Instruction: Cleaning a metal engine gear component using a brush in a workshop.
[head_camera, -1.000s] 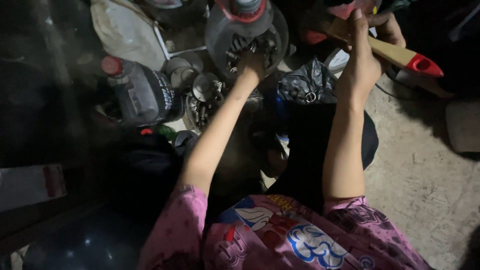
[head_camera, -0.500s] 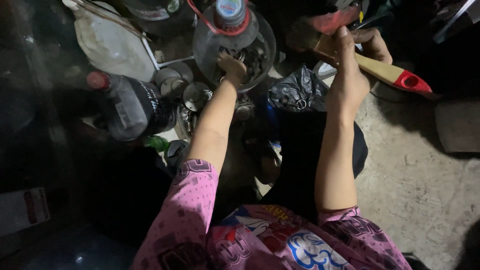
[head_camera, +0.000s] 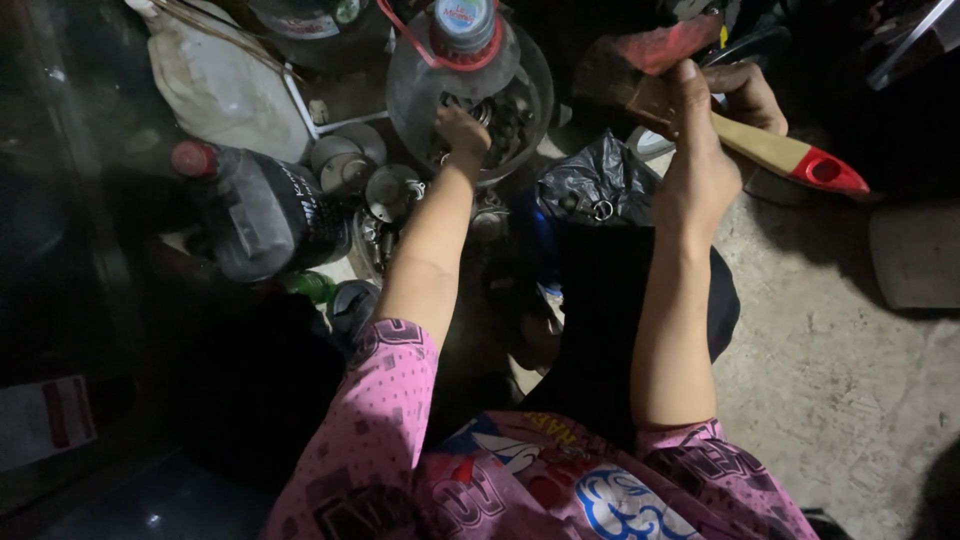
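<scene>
Concrete floor (head_camera: 850, 380), grey and stained, at right; on it the person sits in a pink patterned shirt (head_camera: 520, 480), a dark cloth (head_camera: 620, 330) over the lap. Upper left, a whitish plastic container (head_camera: 215, 85) lies tilted. Below it, a dark plastic bottle (head_camera: 265, 215) with a red cap rests on its side. Top centre, a round clear bowl (head_camera: 530, 80) holds small dark metal parts; a clear bottle (head_camera: 462, 30) with a red band stands at its far edge. The left hand (head_camera: 462, 130) reaches into this bowl, fingers curled down among the parts; whether they pinch one cannot be told. The right hand (head_camera: 705, 165) is closed around a paintbrush (head_camera: 770, 150), gripping it near the ferrule, the pale wooden handle with its red tip pointing right, raised above the floor. Just left of the right wrist lies a crumpled black plastic bag (head_camera: 595, 185). Between dark bottle and bowl sit small round metal lids (head_camera: 345, 160).
</scene>
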